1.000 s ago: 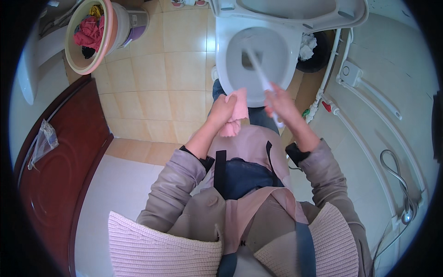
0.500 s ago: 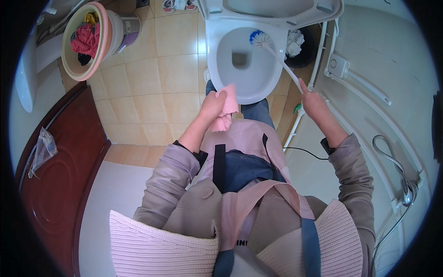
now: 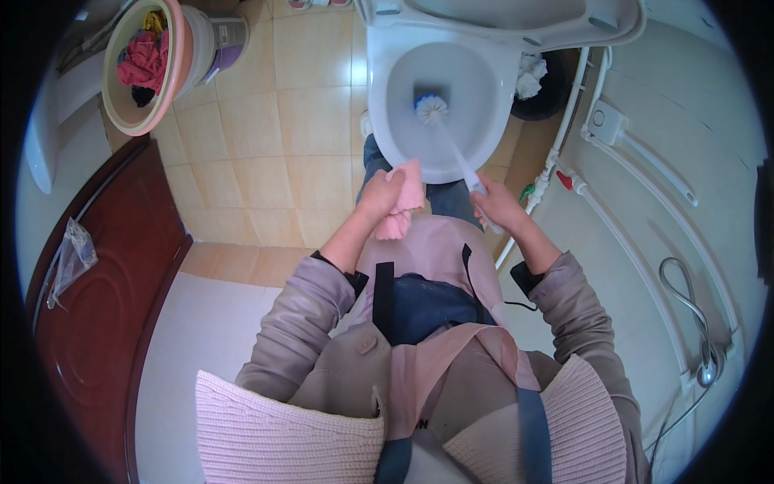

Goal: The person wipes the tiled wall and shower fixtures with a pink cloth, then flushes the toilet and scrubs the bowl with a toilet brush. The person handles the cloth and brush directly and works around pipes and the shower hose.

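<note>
My right hand (image 3: pixel 498 203) is closed round the white handle of a toilet brush (image 3: pixel 458 152). The brush's round head, white with blue bristles, is down in the toilet bowl (image 3: pixel 480 105), at the drain opening. The handle slants from there over the bowl's near rim to my hand. A folded pink cloth (image 3: pixel 409 187) is gripped in my left hand (image 3: pixel 382 194), just short of the bowl's near left rim, and one end of it hangs down. The toilet's lid and seat (image 3: pixel 516 20) are raised at the back.
A black bin (image 3: pixel 552 85) with crumpled white paper stands right of the toilet. White pipes (image 3: pixel 556 149) run along the right wall, with a shower hose (image 3: pixel 697 323). At far left, a basin (image 3: pixel 113 97) of clothes rests near a dark red door (image 3: pixel 105 323).
The brush head has moved from the bowl's upper right side to the drain opening. My right hand has come left and nearer to me. The cloth stays in my left hand, slightly shifted.
</note>
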Demonstrator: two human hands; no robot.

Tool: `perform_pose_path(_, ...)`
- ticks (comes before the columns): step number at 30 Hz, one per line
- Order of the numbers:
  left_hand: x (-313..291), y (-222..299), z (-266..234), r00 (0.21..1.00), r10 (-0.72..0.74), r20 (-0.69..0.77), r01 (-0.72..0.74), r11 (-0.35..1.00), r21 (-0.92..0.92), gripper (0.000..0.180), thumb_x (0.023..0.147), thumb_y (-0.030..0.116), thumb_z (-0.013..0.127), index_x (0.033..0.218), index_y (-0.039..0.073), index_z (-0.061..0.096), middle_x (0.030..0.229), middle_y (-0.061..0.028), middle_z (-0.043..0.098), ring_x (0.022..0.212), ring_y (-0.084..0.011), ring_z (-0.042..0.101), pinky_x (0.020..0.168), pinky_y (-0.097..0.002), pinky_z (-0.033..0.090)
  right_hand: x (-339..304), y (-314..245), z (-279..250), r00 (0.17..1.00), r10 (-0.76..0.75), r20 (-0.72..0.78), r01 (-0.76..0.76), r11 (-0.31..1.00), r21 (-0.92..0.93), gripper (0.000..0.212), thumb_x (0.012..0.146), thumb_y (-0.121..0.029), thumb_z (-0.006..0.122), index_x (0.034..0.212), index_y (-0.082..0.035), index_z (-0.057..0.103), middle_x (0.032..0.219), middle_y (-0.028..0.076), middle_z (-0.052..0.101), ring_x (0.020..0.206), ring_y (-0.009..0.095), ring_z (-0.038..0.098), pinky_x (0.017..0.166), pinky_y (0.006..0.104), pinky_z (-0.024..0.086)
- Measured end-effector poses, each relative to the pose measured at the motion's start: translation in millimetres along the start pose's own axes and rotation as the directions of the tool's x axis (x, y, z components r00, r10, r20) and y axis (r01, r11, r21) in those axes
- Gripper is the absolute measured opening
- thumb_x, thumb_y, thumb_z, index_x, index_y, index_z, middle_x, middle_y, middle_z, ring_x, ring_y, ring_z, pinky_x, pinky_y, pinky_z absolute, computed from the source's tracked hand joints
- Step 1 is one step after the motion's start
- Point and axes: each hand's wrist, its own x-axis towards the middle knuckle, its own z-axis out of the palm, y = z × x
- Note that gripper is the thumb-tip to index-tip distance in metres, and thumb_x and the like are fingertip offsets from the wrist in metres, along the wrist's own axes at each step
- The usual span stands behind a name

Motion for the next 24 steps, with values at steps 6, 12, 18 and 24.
perform_pose_path(6,17.4,-8.5,8.7,0.998,-0.044,0.045,0.045,0.999,-0.023,0.060,0.090,0.046,0.049,0.107,-0.012,0.054,0.097,-0.0239,0.063,0.087,-0.0286,0.062,0.078,-0.0355,0.048,79.1,-13.3,-19.5,0.990,0.083,0.110,-0.088,0.995,0.041,0.063,0.084,-0.003,0.050,0.143,0.001,0.028,0.080,0.012,0.058,0.050,0.016,0.053,0.041,0.0307,0.045)
perform_pose_path(12,27.3,-12.4,12.5,0.998,-0.050,0.032,0.050,0.999,0.005,0.061,0.088,0.048,0.049,0.100,-0.012,0.055,0.101,-0.0320,0.060,0.095,-0.0386,0.062,0.083,-0.0410,0.046,215.4,-29.2,-13.9,0.964,0.262,-0.053,-0.219,0.888,0.404,0.021,0.084,-0.004,0.054,0.101,0.008,0.050,0.074,0.014,0.056,0.046,0.017,0.047,0.039,0.0316,0.038)
perform_pose_path(18,41.7,-12.7,19.3,0.997,-0.066,0.028,0.067,0.997,-0.031,0.055,0.091,0.045,0.048,0.098,-0.009,0.055,0.093,-0.0214,0.064,0.084,-0.0266,0.063,0.073,-0.0334,0.048,170.1,-46.3,-16.5,0.993,0.119,-0.013,-0.098,0.872,0.480,0.041,0.082,0.000,0.055,0.118,0.014,0.040,0.069,0.012,0.053,0.046,0.017,0.047,0.040,0.0304,0.036)
perform_pose_path(24,34.5,10.3,21.4,0.997,-0.052,0.048,0.055,0.997,-0.052,0.054,0.091,0.044,0.047,0.101,-0.009,0.055,0.094,-0.0211,0.063,0.085,-0.0268,0.062,0.077,-0.0346,0.048,106.4,-61.5,-30.7,0.991,0.085,-0.101,-0.013,0.822,0.569,0.053,0.081,-0.002,0.058,0.125,0.015,0.034,0.065,0.009,0.050,0.046,0.015,0.044,0.041,0.0287,0.036)
